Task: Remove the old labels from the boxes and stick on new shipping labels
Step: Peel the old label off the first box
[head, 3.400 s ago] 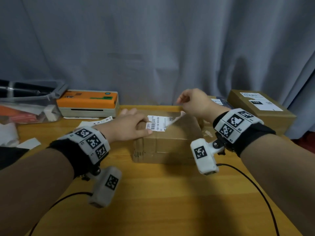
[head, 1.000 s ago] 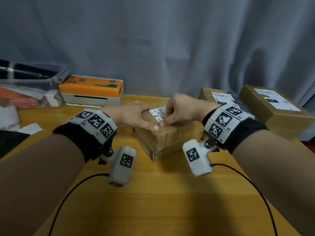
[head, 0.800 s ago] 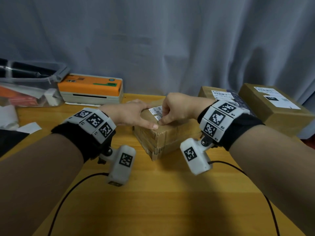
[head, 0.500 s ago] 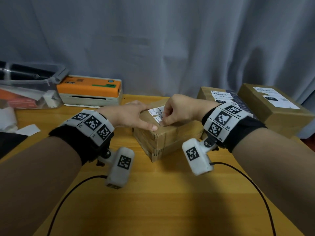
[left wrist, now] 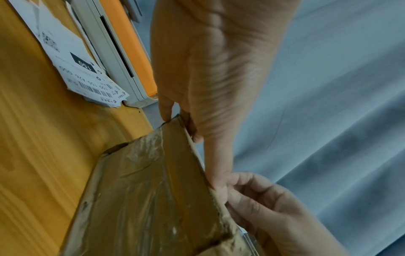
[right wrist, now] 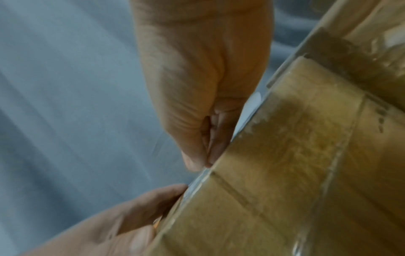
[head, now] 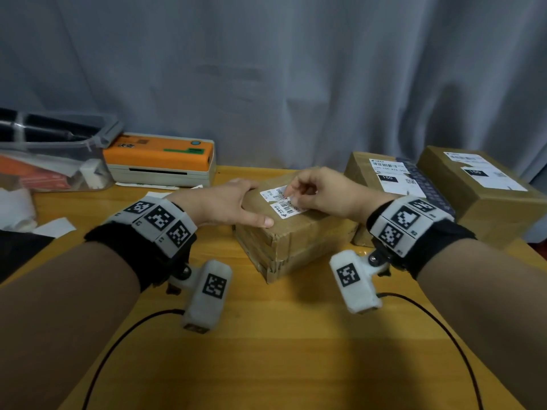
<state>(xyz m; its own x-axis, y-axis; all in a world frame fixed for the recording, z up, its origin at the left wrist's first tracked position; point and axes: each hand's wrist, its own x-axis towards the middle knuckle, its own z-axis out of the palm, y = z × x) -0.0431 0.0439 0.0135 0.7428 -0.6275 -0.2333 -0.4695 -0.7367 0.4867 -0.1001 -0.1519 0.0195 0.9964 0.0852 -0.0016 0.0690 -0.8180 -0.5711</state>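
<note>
A brown taped cardboard box [head: 296, 241] sits turned at an angle in the middle of the wooden table [head: 281, 335]. On its top is a white barcode label [head: 281, 202], torn into two pieces. My left hand [head: 245, 202] lies flat on the box's left top, thumb stretched along the near edge. My right hand [head: 291, 190] pinches the label's far edge between thumb and forefinger. The right wrist view shows that pinch [right wrist: 206, 155] at the box's top edge [right wrist: 285, 173]. The left wrist view shows my left fingers [left wrist: 166, 110] at the box's far corner [left wrist: 153, 190].
Two more labelled cardboard boxes [head: 384, 184] [head: 479, 187] stand at the right rear. An orange-topped label printer [head: 159, 158] and a clear plastic bin [head: 53, 155] are at the left rear. Loose printed labels [left wrist: 72, 57] lie before the printer, paper scraps [head: 53, 227] at the left.
Since 3.4 s ago the box has been turned at an angle and the lifted strip is gone from my right hand. Over the last second my right fingers shifted toward the label's far edge.
</note>
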